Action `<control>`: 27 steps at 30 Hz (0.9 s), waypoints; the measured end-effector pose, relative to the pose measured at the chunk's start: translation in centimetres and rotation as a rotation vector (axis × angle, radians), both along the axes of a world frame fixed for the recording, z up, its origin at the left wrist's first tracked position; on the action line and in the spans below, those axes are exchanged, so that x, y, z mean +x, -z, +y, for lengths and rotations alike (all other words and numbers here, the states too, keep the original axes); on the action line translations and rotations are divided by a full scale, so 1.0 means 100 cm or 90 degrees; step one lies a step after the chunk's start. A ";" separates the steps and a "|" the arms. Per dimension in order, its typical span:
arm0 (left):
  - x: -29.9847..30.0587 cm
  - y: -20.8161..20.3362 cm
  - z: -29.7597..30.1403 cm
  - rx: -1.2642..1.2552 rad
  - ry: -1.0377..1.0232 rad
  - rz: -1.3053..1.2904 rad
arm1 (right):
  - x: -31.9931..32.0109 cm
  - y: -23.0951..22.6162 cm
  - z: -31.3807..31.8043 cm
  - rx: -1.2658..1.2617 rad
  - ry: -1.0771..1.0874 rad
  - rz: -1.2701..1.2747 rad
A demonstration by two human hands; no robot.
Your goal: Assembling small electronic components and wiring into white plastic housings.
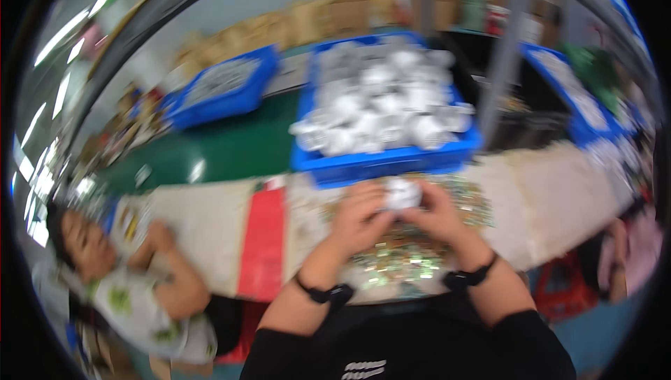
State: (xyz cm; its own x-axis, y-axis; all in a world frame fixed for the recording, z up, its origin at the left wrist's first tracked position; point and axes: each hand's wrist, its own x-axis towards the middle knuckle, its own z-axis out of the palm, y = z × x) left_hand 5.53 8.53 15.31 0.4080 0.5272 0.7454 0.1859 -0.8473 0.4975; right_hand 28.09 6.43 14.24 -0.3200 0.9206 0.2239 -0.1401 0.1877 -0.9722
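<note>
Through the head camera I have the left hand (pixel 358 218) and right hand (pixel 440 218) meeting above the desk (pixel 535 202), fingers bent partway closed around one white part (pixel 402 194) between them; blur hides how firmly each grips. I judge this part to be mid-work, with nothing visibly finished on it. Small shiny pieces (pixel 405 260) lie loose nearby, seemingly plenty left to handle. Just beyond, a blue bin (pixel 391 169) holds heaped white pieces (pixel 381 104); whether they're done or waiting, I can't tell.
</note>
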 end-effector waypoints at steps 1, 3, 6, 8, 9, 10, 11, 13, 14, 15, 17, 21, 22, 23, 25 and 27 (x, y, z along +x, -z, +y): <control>0.002 -0.011 -0.005 -0.034 0.059 -0.010 | 0.003 0.000 -0.002 0.000 0.007 0.042; -0.007 -0.025 -0.014 -0.048 0.154 -0.001 | 0.012 0.012 0.002 -0.117 0.027 0.035; 0.001 -0.022 -0.028 -0.073 0.149 -0.067 | 0.000 0.022 0.004 -0.171 0.130 -0.086; 0.001 -0.018 -0.027 -0.070 0.113 -0.067 | -0.005 0.020 0.004 -0.111 0.178 -0.199; 0.001 -0.016 -0.026 -0.070 0.085 -0.061 | -0.014 0.011 -0.001 -0.021 0.160 -0.107; 0.001 -0.013 -0.026 -0.072 0.085 -0.067 | -0.018 0.007 -0.003 0.066 0.141 -0.016; -0.002 -0.012 -0.026 -0.120 0.038 -0.058 | -0.014 0.002 0.001 0.016 0.122 0.007; 0.001 -0.010 -0.030 -0.246 -0.059 -0.097 | -0.013 -0.006 -0.002 0.062 0.088 0.024; 0.001 -0.009 -0.030 -0.252 -0.050 -0.101 | -0.011 -0.011 -0.006 0.108 0.055 0.041; 0.000 -0.010 -0.026 -0.314 -0.062 -0.143 | -0.013 -0.014 -0.004 0.181 0.044 -0.047; -0.002 -0.003 -0.020 -0.347 -0.070 -0.209 | -0.025 -0.020 -0.009 0.340 0.065 -0.187; -0.002 -0.012 -0.021 -0.317 -0.113 -0.032 | -0.022 -0.017 -0.006 0.395 0.116 -0.325; 0.000 -0.015 -0.020 -0.267 -0.123 -0.019 | -0.022 -0.014 -0.005 0.360 0.129 -0.288; -0.001 -0.015 -0.020 -0.176 -0.103 -0.042 | -0.024 -0.009 -0.003 0.284 0.091 -0.212; -0.005 -0.021 -0.019 -0.173 -0.016 -0.067 | -0.020 0.000 -0.003 0.075 0.020 -0.040; -0.007 -0.025 -0.018 -0.143 0.031 -0.094 | -0.016 -0.003 -0.002 -0.103 -0.060 0.055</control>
State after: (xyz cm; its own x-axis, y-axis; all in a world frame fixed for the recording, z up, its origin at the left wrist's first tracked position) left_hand 4.80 6.70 17.81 0.3318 0.6687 0.6654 0.0595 -0.7188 0.6926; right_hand 26.45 6.22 14.55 -0.3924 0.9137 0.1060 -0.2337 0.0124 -0.9722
